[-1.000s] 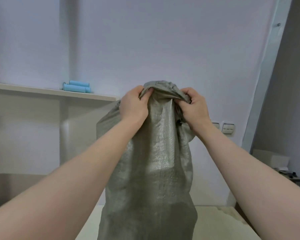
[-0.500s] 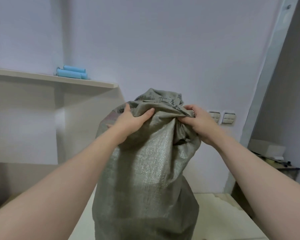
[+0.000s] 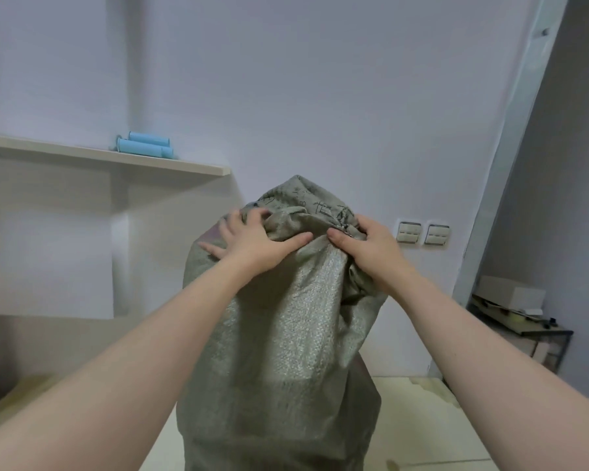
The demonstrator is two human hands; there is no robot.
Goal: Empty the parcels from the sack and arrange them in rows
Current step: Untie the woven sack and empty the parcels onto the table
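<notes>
A tall grey-green woven sack point(image 3: 286, 334) stands upright in front of me on the pale floor, its gathered top bunched into a peak with dark handwriting on it. My left hand point(image 3: 255, 243) lies on the left side of the bunched top, fingers spread and loosening on the fabric, thumb pressed across it. My right hand point(image 3: 364, 249) grips the right side of the gathered neck. No parcels show; the sack's contents are hidden.
A wooden shelf point(image 3: 99, 158) on the left wall carries two light blue rolls point(image 3: 145, 146). Two wall switches point(image 3: 422, 233) sit behind the sack. A low rack with a white box point(image 3: 510, 297) stands at the right by a doorway.
The sack's top has come down lower in view as it settles on the floor. My left hand went from a tight grip to spread fingers on the fabric; the right still grips.
</notes>
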